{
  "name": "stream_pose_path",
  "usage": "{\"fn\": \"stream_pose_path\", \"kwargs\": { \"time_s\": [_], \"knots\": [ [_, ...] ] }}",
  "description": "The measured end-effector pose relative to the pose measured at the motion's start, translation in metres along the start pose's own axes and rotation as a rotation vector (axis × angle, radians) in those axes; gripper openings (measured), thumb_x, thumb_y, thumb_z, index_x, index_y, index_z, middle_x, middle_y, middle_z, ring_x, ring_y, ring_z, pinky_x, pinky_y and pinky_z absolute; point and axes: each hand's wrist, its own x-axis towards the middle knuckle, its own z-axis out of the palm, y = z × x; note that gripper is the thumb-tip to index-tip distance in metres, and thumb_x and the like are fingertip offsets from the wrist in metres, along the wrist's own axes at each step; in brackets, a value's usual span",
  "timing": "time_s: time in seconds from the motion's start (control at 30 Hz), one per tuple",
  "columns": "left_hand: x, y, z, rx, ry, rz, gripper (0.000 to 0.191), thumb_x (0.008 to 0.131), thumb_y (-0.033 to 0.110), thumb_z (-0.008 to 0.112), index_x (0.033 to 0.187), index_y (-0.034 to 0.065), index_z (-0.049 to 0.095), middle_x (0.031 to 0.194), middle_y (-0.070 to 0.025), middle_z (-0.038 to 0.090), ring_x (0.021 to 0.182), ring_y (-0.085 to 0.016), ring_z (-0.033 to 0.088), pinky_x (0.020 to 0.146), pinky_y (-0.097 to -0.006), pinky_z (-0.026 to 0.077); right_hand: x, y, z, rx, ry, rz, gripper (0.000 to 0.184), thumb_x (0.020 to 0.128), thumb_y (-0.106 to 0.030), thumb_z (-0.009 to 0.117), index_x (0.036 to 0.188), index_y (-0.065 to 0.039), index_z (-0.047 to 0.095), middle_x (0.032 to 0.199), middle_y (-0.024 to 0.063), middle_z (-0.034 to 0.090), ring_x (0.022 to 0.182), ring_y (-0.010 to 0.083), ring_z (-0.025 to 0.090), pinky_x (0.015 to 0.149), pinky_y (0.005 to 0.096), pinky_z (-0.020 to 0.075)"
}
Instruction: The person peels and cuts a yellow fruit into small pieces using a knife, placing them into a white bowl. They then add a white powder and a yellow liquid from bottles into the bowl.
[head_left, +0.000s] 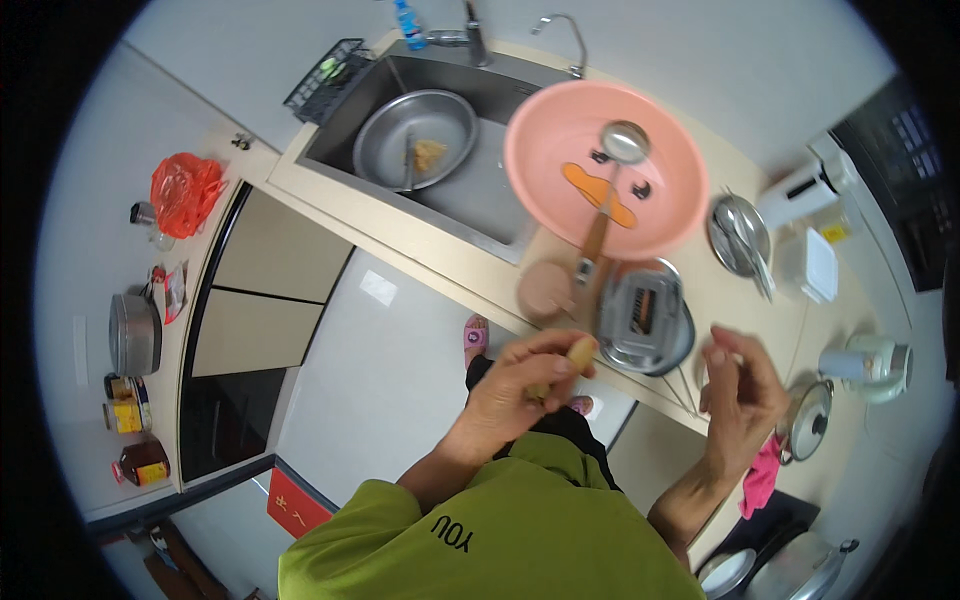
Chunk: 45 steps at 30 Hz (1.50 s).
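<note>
My left hand (525, 371) grips a small pale yellow piece of food (580, 354), which may be ginger; a second yellowish bit shows lower between the fingers. Over the counter edge to the right is my right hand (742, 386), blurred, with thumb and fingertips drawn together; whether anything is pinched there is not visible. Between the hands lie a steel tray with a clear plastic container (643, 311) on it. Beyond them a pink basin (540, 161) with a duck-like face stands by the sink, a wooden-handled ladle (624, 146) lying across it. A round brownish object (546, 289) sits beside the tray.
A steel sink (480, 217) holds a metal bowl (375, 146) with yellowish scraps and a utensil. At right are a steel bowl with spoons (739, 232), a lidded pot (808, 424) and a pink cloth (761, 480). A red plastic bag (186, 193) lies on the left counter.
</note>
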Motion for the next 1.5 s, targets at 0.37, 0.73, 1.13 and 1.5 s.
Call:
{"fn": "stream_pose_path", "kwargs": {
  "time_s": [0.37, 0.73, 1.13, 1.5],
  "knots": [
    [-0.01, 0.191, -0.194, 0.022, 0.262, 0.353, 0.041, 0.08, 0.003, 0.059, 0.119, -0.006, 0.062, 0.098, -0.0168, 0.066, 0.056, -0.011, 0.048, 0.05, -0.0211, 0.039, 0.17, 0.054, 0.52, -0.614, -0.622, -0.417, 0.026, 0.082, -0.031, 0.063, 0.093, -0.01, 0.073, 0.095, 0.0148, 0.072, 0.09, 0.0321, 0.069, 0.08, 0.0404, 0.0539],
    [-0.024, 0.271, -0.273, -0.199, 0.435, 0.442, 0.035, 0.085, 0.003, 0.059, 0.118, -0.0051, 0.062, 0.095, -0.016, 0.066, 0.056, -0.01, 0.048, 0.049, -0.0216, 0.038, 0.19, 0.216, 0.627, -0.845, -0.684, 0.05, 0.027, 0.074, -0.01, 0.067, 0.098, 0.0, 0.071, 0.1, 0.023, 0.071, 0.096, 0.0349, 0.07, 0.084, 0.0441, 0.0548],
    [0.048, 0.317, -0.228, -0.152, -0.04, 0.35, 0.035, 0.097, 0.013, 0.058, 0.127, -0.0027, 0.057, 0.103, -0.012, 0.067, 0.06, -0.006, 0.046, 0.048, -0.0171, 0.034, 0.123, 0.057, 0.453, -0.143, -0.55, 0.14, 0.048, 0.084, -0.008, 0.059, 0.132, -0.002, 0.056, 0.07, 0.0046, 0.059, 0.051, 0.0084, 0.05, 0.046, 0.0238, 0.0394],
    [0.084, 0.271, -0.154, 0.109, -0.149, 0.189, 0.034, 0.091, 0.009, 0.066, 0.124, 0.0009, 0.062, 0.099, -0.012, 0.069, 0.057, -0.006, 0.05, 0.047, -0.0169, 0.034, 0.018, -0.041, 0.328, 0.415, -0.186, 0.213, 0.045, 0.103, -0.036, 0.05, 0.13, -0.001, 0.057, 0.067, -0.0019, 0.048, 0.059, 0.0042, 0.041, 0.052, 0.0205, 0.0331]
  ]
}}
